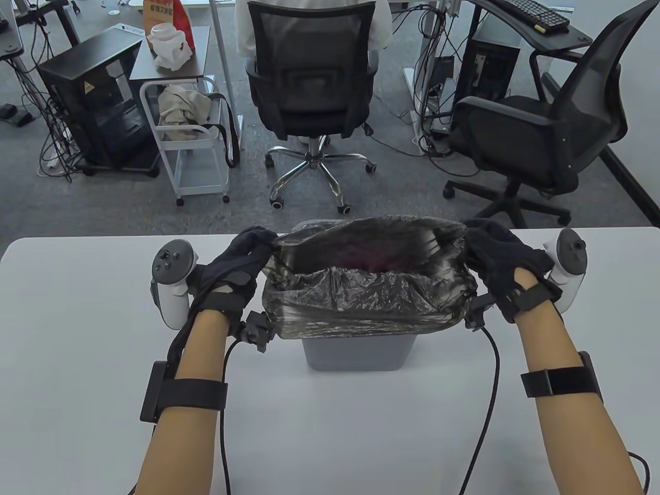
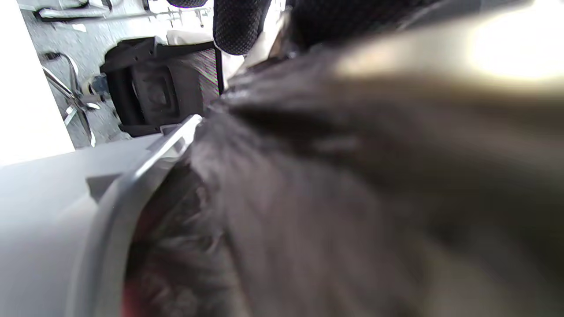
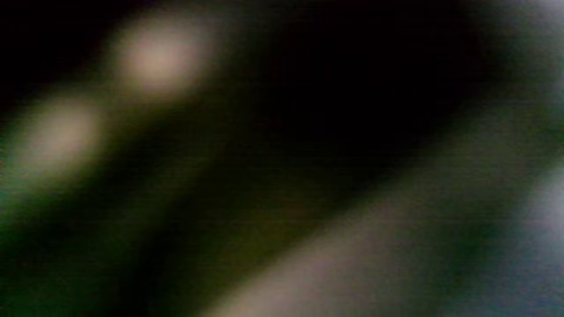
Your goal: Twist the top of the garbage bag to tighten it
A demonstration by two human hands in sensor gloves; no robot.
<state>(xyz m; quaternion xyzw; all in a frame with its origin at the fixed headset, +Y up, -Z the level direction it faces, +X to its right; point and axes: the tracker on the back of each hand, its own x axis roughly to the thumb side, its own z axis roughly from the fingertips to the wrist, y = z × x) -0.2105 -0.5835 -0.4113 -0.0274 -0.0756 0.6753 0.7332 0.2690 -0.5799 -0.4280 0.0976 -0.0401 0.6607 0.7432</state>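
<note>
A black garbage bag point(image 1: 368, 294) lines a grey bin point(image 1: 356, 353) standing on the white table point(image 1: 77, 412). Its top is stretched wide open, with something reddish inside. My left hand point(image 1: 242, 260) grips the bag's left top edge. My right hand point(image 1: 490, 252) grips the right top edge. The two hands hold the rim apart at about the same height. In the left wrist view the bag point(image 2: 352, 198) fills the frame, blurred, beside the bin's grey rim point(image 2: 132, 176). The right wrist view is dark and blurred.
Beyond the table's far edge stand two black office chairs point(image 1: 314, 77) point(image 1: 546, 129), a white trolley point(image 1: 193, 129) and a black computer case point(image 1: 93, 103). Cables run from both wrists toward the near edge.
</note>
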